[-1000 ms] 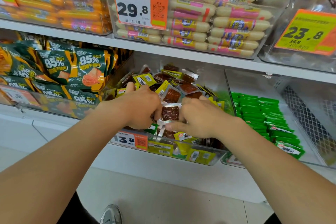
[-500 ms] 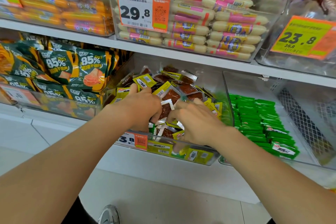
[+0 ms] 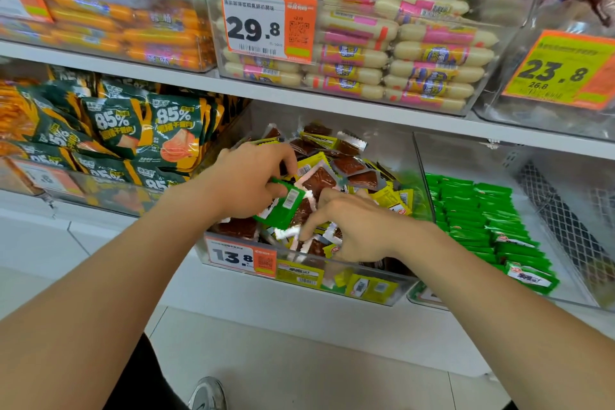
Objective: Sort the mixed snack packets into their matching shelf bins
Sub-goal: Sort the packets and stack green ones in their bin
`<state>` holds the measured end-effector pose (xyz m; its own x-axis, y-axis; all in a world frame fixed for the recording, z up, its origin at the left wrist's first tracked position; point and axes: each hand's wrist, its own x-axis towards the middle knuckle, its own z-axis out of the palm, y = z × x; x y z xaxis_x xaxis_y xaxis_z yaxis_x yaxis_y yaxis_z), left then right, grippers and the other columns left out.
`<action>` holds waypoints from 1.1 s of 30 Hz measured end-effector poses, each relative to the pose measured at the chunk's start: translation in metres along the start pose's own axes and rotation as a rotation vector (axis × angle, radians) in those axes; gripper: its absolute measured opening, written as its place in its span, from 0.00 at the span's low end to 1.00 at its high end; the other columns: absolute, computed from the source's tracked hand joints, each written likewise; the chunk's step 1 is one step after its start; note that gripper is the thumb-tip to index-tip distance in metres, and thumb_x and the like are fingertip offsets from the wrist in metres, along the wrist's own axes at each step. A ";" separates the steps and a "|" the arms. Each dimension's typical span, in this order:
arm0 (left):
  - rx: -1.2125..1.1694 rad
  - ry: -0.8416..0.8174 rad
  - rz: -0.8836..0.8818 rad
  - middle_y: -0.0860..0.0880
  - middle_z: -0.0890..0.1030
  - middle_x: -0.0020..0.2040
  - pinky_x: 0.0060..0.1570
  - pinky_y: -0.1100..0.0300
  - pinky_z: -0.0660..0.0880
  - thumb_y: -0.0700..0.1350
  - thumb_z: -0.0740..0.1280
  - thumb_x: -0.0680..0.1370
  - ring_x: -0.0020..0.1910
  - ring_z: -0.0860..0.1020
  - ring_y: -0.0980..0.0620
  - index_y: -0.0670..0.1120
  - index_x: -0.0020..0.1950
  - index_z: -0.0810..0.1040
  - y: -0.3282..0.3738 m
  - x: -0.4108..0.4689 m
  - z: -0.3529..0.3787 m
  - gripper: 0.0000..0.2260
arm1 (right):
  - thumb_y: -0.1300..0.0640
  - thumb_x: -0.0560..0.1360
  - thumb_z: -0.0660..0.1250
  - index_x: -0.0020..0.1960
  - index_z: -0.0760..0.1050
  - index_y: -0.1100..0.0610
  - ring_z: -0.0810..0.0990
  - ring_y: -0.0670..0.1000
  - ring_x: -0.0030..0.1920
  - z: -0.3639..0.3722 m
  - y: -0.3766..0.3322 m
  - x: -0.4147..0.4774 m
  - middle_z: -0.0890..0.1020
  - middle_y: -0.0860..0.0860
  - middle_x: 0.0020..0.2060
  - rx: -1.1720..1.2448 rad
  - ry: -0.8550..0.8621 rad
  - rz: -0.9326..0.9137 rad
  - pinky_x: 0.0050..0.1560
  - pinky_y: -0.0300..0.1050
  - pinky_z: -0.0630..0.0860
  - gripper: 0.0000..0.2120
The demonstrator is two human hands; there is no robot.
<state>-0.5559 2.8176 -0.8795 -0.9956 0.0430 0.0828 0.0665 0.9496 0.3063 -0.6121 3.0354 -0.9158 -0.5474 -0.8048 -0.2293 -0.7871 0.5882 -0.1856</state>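
Green packet (image 3: 282,208): pinched by one corner in the left hand, tilted with its barcode side up. It hangs just above the jumble in the middle bin, between the two hands.
Left hand (image 3: 248,181): back of the hand up, thumb and fingers curled on the upper corner of the green packet.
Right hand (image 3: 361,231): palm down over the front right of the middle bin, fingers bent with their tips among the packets. Whether it grips one cannot be told.
Middle bin (image 3: 386,146): clear plastic, on the lower shelf, holding a loose heap of yellow packets (image 3: 387,198) and brown packets (image 3: 319,180) in clear wrap.
Price tag (image 3: 241,256): orange and white, reads 13.8, on the front wall of the middle bin at its left end.
Right bin (image 3: 466,156): clear plastic, just beside the middle bin, with rows of bright green packs (image 3: 479,220) lying flat.
Dark green bags (image 3: 146,130): marked 85%, standing in the bin left of the middle bin.
Upper shelf (image 3: 299,98): white board carrying clear bins of pale sausages (image 3: 416,53) and orange sausages (image 3: 133,33).
Shoe (image 3: 208,393): grey, on the pale floor tiles below the arms.
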 end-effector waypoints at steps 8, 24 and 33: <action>0.116 0.088 -0.021 0.53 0.81 0.50 0.59 0.39 0.76 0.51 0.66 0.83 0.57 0.79 0.44 0.55 0.62 0.83 0.011 -0.006 0.005 0.10 | 0.48 0.69 0.81 0.70 0.76 0.44 0.77 0.56 0.60 0.006 -0.004 0.002 0.75 0.50 0.58 -0.138 0.103 0.034 0.59 0.51 0.64 0.31; 0.152 0.074 -0.006 0.55 0.79 0.45 0.66 0.37 0.69 0.51 0.67 0.82 0.53 0.77 0.47 0.55 0.55 0.79 0.016 -0.004 0.016 0.03 | 0.39 0.59 0.85 0.60 0.83 0.47 0.75 0.51 0.57 0.014 0.003 0.001 0.76 0.45 0.57 -0.023 0.064 -0.071 0.51 0.48 0.57 0.32; -0.197 0.284 -0.060 0.50 0.83 0.43 0.46 0.50 0.80 0.45 0.68 0.81 0.43 0.82 0.49 0.47 0.54 0.80 0.020 -0.005 0.005 0.04 | 0.48 0.66 0.85 0.42 0.82 0.44 0.81 0.42 0.45 -0.014 0.007 -0.023 0.84 0.39 0.41 0.393 0.626 0.040 0.51 0.46 0.74 0.12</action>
<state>-0.5496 2.8376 -0.8787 -0.9419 -0.1256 0.3116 0.0475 0.8684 0.4935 -0.6089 3.0570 -0.8983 -0.7256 -0.6074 0.3234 -0.6678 0.5082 -0.5438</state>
